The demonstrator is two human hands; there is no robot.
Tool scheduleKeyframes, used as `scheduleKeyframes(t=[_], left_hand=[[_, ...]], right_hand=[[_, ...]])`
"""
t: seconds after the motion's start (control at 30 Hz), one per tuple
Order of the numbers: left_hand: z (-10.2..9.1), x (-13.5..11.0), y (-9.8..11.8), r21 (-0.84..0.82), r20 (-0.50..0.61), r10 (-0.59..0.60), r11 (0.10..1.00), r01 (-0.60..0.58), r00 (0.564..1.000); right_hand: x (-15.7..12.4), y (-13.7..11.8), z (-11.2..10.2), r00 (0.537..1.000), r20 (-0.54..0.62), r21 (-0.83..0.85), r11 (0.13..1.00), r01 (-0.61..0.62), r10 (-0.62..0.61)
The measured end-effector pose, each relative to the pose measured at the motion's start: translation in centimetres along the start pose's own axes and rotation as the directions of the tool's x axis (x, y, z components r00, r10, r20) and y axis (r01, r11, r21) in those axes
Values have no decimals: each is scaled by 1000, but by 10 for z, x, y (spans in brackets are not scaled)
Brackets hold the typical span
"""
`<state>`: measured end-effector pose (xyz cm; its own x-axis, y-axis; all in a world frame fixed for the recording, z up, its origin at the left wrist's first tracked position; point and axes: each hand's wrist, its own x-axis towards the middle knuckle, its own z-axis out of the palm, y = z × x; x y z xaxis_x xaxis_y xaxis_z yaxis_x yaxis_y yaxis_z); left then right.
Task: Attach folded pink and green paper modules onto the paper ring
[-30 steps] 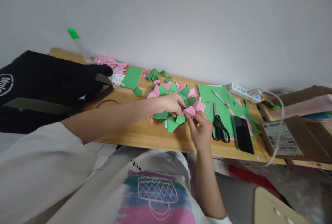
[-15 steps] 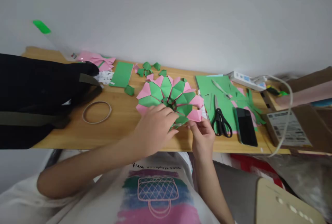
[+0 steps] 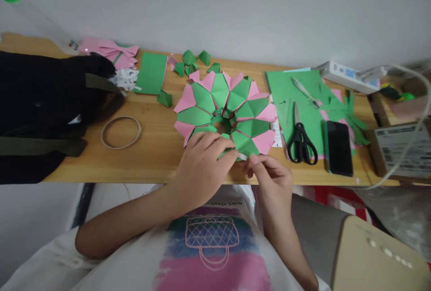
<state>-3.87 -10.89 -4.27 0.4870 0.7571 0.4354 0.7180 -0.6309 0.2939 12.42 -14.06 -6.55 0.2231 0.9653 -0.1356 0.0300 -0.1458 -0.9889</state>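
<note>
A ring-shaped folded paper wreath (image 3: 225, 110) of green and pink pieces lies flat on the wooden table (image 3: 158, 156). My left hand (image 3: 202, 167) rests on its near edge, fingers curled and pinching a green piece. Just to the right, my right hand (image 3: 269, 176) pinches the wreath's near-right edge with thumb and fingers pressed together. Both forearms come up from below the table's front edge.
A black bag (image 3: 43, 111) fills the table's left end, with a tape ring (image 3: 121, 132) beside it. Loose green pieces (image 3: 188, 63), a green strip (image 3: 151, 73) and pink folded paper (image 3: 107, 50) lie at the back. Right of the wreath: green sheet (image 3: 289, 89), scissors (image 3: 301, 138), phone (image 3: 339, 147), cardboard box (image 3: 400, 152).
The view has tilted down and shifted left. The wreath now lies flatter and fully open on the table. Both hands slid from its right side to its near edge.
</note>
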Motion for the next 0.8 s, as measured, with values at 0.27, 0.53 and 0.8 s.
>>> scheduleKeyframes(t=[0.27, 0.53, 0.8], left_hand=[[-8, 2, 7, -47, -10, -71, 996, 71, 997], [-15, 6, 10, 20, 93, -119, 993, 118, 988], [-20, 8, 12, 118, 214, -84, 991, 60, 973]], right_hand=[[2, 1, 3, 996, 69, 139, 988, -66, 57], [-7, 2, 4, 992, 97, -62, 994, 88, -82], [-12, 0, 3, 915, 158, -291, 867, 404, -372]])
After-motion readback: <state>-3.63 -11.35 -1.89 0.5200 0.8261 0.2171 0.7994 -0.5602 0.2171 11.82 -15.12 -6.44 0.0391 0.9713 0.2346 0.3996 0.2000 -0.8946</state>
